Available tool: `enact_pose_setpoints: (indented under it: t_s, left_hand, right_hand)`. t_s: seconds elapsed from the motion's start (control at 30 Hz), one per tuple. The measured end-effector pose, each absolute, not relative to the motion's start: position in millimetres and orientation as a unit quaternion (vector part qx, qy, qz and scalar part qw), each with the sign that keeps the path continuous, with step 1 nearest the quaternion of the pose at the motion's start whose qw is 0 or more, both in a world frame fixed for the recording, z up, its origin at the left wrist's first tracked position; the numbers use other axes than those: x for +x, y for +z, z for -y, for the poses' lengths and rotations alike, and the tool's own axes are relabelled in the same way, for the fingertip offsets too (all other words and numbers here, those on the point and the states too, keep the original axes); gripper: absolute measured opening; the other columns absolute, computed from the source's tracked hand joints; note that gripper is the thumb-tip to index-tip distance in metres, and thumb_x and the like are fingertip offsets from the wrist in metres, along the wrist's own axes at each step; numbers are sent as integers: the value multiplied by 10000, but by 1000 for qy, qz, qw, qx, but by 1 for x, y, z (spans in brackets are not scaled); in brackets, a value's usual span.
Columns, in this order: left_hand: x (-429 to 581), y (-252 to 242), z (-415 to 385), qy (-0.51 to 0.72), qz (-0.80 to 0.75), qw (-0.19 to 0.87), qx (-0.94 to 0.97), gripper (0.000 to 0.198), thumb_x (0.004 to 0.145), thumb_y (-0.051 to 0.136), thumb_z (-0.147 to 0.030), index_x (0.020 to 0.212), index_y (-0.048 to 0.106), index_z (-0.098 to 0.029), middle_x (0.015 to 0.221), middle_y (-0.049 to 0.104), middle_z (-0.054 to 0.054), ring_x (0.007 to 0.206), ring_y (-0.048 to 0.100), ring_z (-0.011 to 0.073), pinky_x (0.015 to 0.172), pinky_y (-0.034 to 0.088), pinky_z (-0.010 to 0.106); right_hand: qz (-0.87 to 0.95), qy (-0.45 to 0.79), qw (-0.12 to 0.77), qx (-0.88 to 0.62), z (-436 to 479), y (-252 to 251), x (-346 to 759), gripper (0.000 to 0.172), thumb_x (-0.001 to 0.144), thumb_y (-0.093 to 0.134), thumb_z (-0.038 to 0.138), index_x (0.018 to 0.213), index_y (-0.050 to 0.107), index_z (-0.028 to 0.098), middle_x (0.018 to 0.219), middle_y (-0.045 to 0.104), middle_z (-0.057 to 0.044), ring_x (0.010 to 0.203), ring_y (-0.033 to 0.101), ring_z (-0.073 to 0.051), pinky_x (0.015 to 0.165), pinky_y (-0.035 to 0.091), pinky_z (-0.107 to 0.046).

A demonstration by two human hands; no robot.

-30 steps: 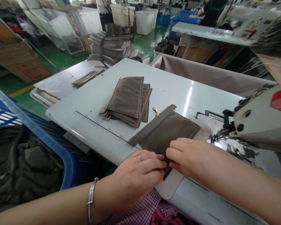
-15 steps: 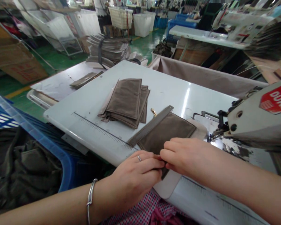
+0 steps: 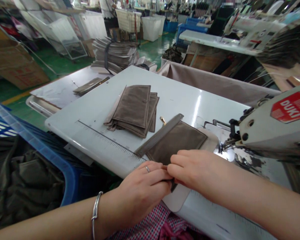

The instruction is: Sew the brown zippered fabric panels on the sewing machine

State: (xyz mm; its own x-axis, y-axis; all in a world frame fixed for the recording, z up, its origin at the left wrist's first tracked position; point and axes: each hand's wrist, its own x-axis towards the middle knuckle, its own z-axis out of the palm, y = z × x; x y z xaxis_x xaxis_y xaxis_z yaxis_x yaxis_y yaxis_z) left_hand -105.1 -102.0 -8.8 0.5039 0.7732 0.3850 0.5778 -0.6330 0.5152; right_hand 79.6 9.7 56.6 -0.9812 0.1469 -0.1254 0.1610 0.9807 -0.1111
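Note:
A brown fabric panel (image 3: 176, 141) with a grey zipper strip (image 3: 160, 135) along its left edge lies on the white sewing table (image 3: 95, 110), over a pale beige piece (image 3: 178, 196). My left hand (image 3: 142, 191), with a ring and a bracelet, pinches the panel's near edge. My right hand (image 3: 192, 168) meets it fingertip to fingertip and pinches the same edge. A gold zipper pull (image 3: 162, 120) shows beside the strip's far end.
A stack of matching brown panels (image 3: 135, 108) lies further back on the table. The sewing machine head (image 3: 272, 130) stands at the right. A blue crate (image 3: 40, 150) with dark cloth sits at the left. Tied bundles (image 3: 115, 53), bins and other work tables fill the background.
Both hands have shifted slightly left along the panel's near edge and stay pinched together on it. The view has drifted a little.

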Motion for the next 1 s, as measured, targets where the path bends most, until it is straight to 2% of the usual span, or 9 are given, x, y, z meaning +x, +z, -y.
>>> enact_pose_setpoints:
  t_s: [0.13,0.3,0.43,0.57,0.73,0.87,1.0]
  left_hand:
    - [-105,-10,102,320,-386,150,852,162,911,532,-98,1049,604,-142,1178,631,60,1194,519,171,1077,422,331]
    - [-105,-12,103,304,-398,149,852,161,913,526,-109,1042,610,-155,1140,646,50,1144,553,155,1043,454,310]
    - [-105,-11,102,327,-390,134,850,159,910,539,-101,1044,611,-147,1167,646,52,1210,525,163,1080,423,320]
    - [-105,-9,102,315,-391,155,850,157,908,525,-79,1020,615,-142,1135,651,57,1135,567,155,1037,449,299]
    - [-105,-11,103,318,-393,144,850,172,925,512,-106,1058,611,-151,1171,644,69,1210,527,178,1073,428,344]
    - [-106,-12,103,305,-399,159,850,163,922,513,-100,1036,616,-155,1162,642,60,1161,553,169,1057,436,320]
    - [-106,-11,103,315,-389,150,853,181,911,530,-90,1064,609,-147,1200,629,61,1221,514,178,1089,402,319]
  right_hand:
    - [-992,-33,69,102,-10,58,79,205,772,728,130,805,545,217,797,563,24,741,527,-182,612,385,-324]
    - [-993,-48,61,91,-14,59,79,132,840,670,170,835,551,225,803,567,31,750,524,-176,640,384,-321]
    - [-992,0,42,116,-20,58,81,204,772,754,242,815,557,216,786,562,23,757,520,-182,637,368,-315]
    - [-996,-27,37,80,-18,56,80,197,796,727,212,818,533,237,790,557,41,753,510,-184,643,352,-333]
    - [-992,7,33,118,-19,59,82,251,759,773,276,810,532,232,793,546,27,781,503,-201,662,338,-340]
    - [-996,-11,46,81,-17,63,82,183,820,700,194,835,523,238,805,549,37,778,496,-191,661,320,-344]
    - [-993,30,28,107,-17,63,80,247,763,767,266,808,526,234,785,545,24,780,493,-206,657,301,-347]
